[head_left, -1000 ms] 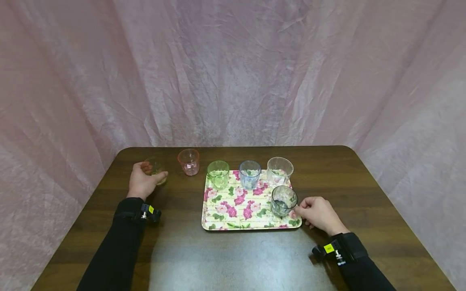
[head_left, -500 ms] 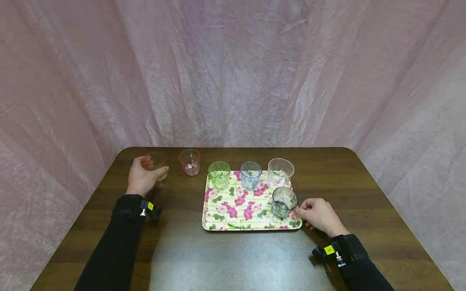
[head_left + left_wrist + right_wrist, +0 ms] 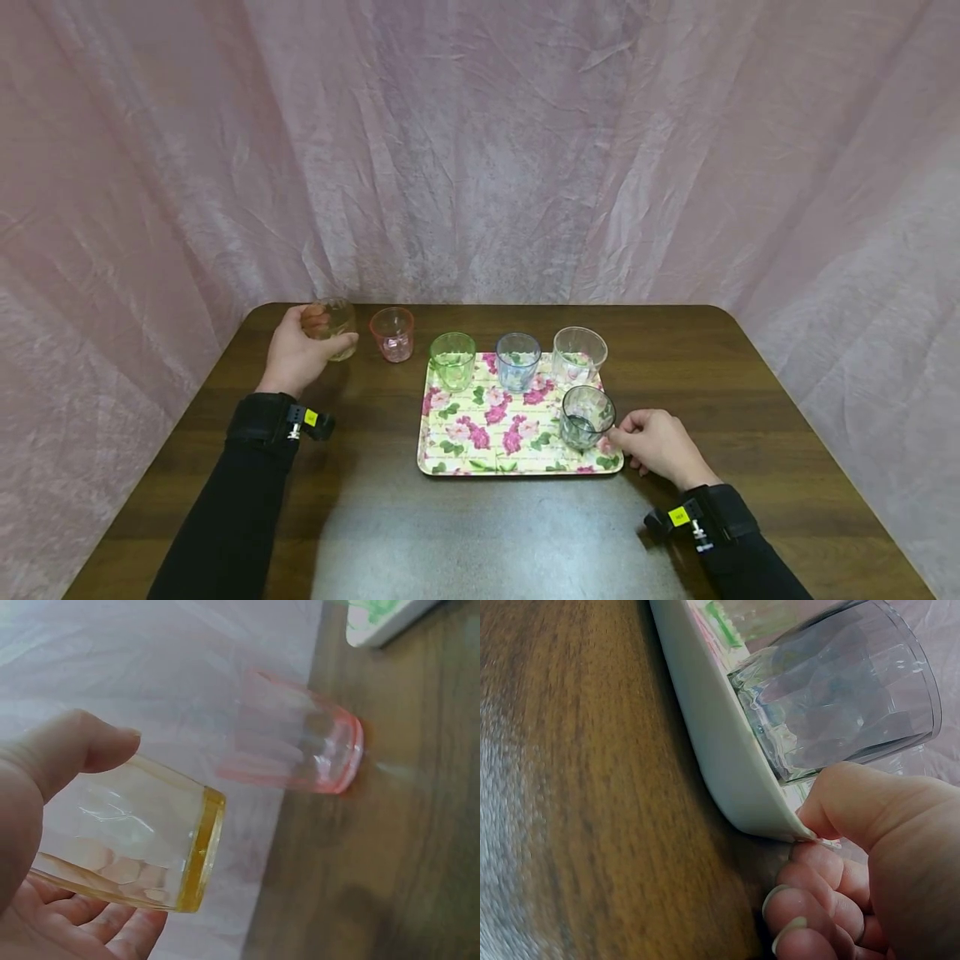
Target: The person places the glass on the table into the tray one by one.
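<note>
My left hand (image 3: 294,350) grips a yellow glass (image 3: 135,832), thumb on one side and fingers on the other. In the left wrist view its base shows off the table. Close to its right stands a pink glass (image 3: 392,335) on the table. My right hand (image 3: 660,446) pinches the right edge of a floral tray (image 3: 480,462), with the thumb on the rim, as the right wrist view shows. Just beside that thumb is a grey glass (image 3: 587,417) on the tray. Green (image 3: 452,362), blue (image 3: 517,363) and clear (image 3: 579,354) glasses stand along the tray's far side.
The brown wooden table (image 3: 750,417) has rounded far corners. A pinkish curtain (image 3: 480,150) hangs behind it and at both sides. Bare tabletop lies between the left arm and the tray.
My left hand has raised the yellow glass and moved it slightly toward the far edge and the right, nearer the pink glass. The right hand has stayed at the tray's edge.
</note>
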{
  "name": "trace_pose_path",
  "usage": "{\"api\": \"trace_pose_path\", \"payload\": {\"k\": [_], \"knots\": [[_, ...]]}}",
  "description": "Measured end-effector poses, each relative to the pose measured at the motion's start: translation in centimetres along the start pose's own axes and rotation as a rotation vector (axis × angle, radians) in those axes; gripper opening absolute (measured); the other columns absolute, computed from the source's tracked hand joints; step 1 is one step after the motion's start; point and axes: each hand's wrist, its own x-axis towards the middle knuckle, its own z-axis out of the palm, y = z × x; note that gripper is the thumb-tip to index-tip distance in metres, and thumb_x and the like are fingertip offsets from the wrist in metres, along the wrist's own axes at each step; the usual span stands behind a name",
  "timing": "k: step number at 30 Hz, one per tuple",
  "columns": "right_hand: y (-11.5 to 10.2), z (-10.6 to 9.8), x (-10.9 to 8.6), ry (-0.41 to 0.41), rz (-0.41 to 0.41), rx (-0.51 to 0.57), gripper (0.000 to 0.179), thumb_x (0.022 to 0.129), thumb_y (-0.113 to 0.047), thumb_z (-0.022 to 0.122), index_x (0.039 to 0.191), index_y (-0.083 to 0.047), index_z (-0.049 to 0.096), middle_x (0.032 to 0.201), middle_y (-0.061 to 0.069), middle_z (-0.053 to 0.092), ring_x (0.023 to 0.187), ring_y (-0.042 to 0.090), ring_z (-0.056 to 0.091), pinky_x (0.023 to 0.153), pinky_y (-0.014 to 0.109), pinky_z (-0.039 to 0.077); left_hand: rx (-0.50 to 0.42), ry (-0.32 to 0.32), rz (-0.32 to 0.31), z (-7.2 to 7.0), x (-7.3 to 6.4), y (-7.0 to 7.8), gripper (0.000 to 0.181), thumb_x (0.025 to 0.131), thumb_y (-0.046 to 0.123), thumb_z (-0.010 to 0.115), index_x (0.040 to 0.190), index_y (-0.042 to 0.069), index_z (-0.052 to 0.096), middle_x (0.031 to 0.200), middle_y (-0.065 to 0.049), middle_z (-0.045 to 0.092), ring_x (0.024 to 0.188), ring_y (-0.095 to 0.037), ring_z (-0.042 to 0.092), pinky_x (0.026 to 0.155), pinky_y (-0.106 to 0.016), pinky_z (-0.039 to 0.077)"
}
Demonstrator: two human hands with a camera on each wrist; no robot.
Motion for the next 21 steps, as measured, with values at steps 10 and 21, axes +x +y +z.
{"api": "trace_pose_path", "payload": {"k": [10,21], "knots": [[0.2,0.0,0.2,-0.005,0.021,-0.001,0.023,0.098,-0.027,0.077,0.084,-0.010,0.071,0.067,0.000,0.067,0.057,0.019,0.065,0.053,0.033,0.059,0.002,-0.097,0.033,0.0,-0.5,2.8,0.100,0.095,0.032,0.088,0.169,-0.002,0.028,0.165,-0.025,0.045,0.150,-0.044,0.047,0.127,-0.057,0.043],[0.1,-0.2,0.0,0.007,-0.007,0.001,0.024,0.096,-0.029,0.079,0.084,-0.010,0.072,0.066,-0.001,0.065,0.058,0.018,0.063,0.051,0.033,0.058,0.027,-0.144,0.058,0.6,-1.0,5.0,0.099,0.095,0.034,0.087,0.168,-0.001,0.030,0.166,-0.024,0.045,0.151,-0.045,0.046,0.127,-0.059,0.043]]}}
